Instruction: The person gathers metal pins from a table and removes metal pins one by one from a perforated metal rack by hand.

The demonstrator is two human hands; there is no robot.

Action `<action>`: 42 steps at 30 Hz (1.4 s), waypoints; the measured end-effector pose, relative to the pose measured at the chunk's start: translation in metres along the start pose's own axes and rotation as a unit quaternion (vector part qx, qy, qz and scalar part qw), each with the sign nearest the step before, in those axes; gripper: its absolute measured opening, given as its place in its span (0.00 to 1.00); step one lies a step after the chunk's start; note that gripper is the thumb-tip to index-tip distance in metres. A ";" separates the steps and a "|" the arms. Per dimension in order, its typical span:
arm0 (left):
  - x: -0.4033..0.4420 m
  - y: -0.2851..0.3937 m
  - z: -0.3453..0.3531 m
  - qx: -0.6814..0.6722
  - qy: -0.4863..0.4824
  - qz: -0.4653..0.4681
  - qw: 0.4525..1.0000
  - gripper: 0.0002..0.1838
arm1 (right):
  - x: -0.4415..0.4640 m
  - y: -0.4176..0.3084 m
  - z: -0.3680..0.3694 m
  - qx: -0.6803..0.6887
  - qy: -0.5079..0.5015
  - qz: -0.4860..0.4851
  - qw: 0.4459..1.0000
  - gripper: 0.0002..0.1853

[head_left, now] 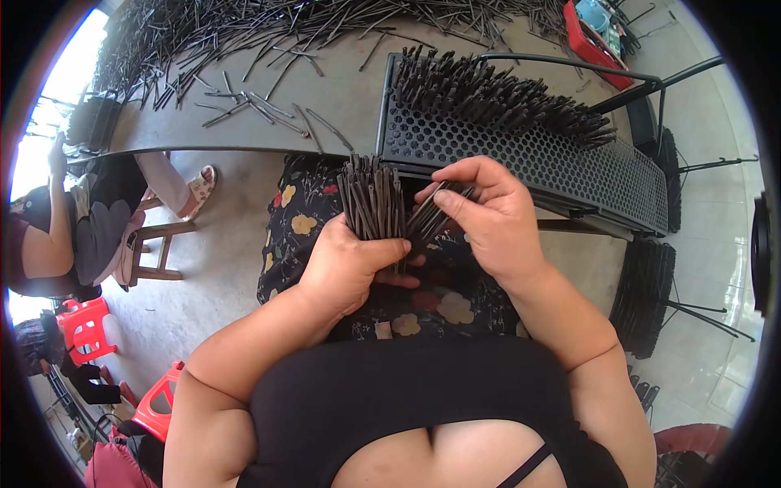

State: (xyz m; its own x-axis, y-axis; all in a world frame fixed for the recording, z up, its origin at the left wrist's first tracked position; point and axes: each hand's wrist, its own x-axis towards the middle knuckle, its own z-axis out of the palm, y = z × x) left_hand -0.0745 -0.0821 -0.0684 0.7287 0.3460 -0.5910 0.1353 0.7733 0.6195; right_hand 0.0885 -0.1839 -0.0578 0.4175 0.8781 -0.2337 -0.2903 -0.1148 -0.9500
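My left hand [346, 264] is closed around a thick upright bundle of thin dark sticks [370, 195], their uneven tops fanning out above the fist. Beside it, my right hand [496, 215] pinches a smaller bunch of the same dark sticks [435, 213] between thumb and fingers, tilted and close against the bundle. Both hands are over my lap, which a dark flowered cloth [303, 224] covers. Just beyond them lies a black tray with a holed surface [521, 159], and a dense row of dark sticks [496, 93] stands along its far side.
Loose sticks [252, 107] lie scattered on the grey table [163, 130], with a large heap [268, 20] behind. A red container [594, 49] is at far right. Loaded black racks [643, 301] stand right. At left are another person [49, 228], a wooden stool [163, 244] and red stools [85, 329].
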 end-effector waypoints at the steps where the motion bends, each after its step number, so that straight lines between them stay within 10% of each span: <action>1: -0.001 -0.002 -0.001 -0.002 0.001 0.001 1.000 0.18 | 0.000 -0.001 -0.001 -0.011 -0.005 -0.009 1.000 0.08; 15: -0.006 -0.010 -0.003 0.064 -0.005 0.036 0.997 0.11 | 0.008 -0.017 -0.012 -0.027 -0.054 -0.061 0.996 0.09; 29: -0.006 -0.009 -0.006 0.041 0.019 -0.001 0.999 0.04 | 0.073 -0.028 -0.053 -0.078 -0.006 -0.482 0.873 0.10; 42: -0.004 -0.009 -0.008 0.021 0.030 0.014 0.999 0.06 | 0.053 -0.016 -0.053 -0.016 0.057 -0.420 0.906 0.09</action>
State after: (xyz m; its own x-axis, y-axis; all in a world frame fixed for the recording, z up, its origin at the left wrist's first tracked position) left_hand -0.0837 -0.0864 -0.0756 0.6917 0.3984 -0.6023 0.1448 0.7406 0.6562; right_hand 0.1605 -0.1604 -0.0657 0.5658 0.6088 0.5562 0.1952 0.5564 -0.8076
